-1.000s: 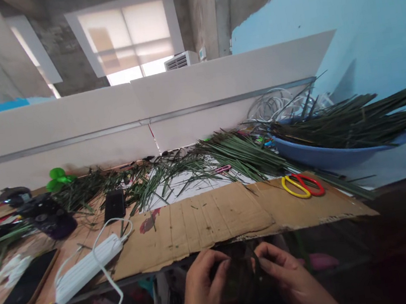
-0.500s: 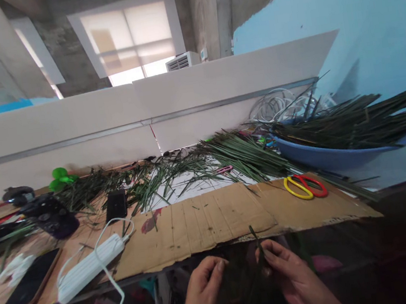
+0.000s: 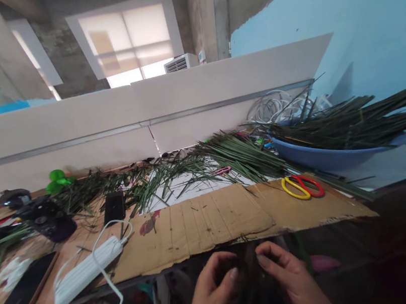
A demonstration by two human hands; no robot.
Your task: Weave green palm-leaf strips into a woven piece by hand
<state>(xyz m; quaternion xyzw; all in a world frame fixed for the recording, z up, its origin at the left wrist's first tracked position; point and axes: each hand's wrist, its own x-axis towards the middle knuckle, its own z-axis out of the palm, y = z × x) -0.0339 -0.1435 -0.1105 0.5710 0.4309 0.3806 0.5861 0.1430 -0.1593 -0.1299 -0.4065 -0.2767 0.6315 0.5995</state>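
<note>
"Since it's dim before the cardboard (image 3: 216,218), where's the leaf strip (image 3: 249,255)?"

"Just in front of it, in the right hand's (image 3: 292,271) pinch; whether the curled left hand (image 3: 213,288) grips, I can't tell. Probably light, bendy: hold near an end."

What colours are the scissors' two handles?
A yellow handle and a red handle, in the head view.

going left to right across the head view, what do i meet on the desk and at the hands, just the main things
Large black phone → white power strip → left hand → right hand → blue basin.
</note>
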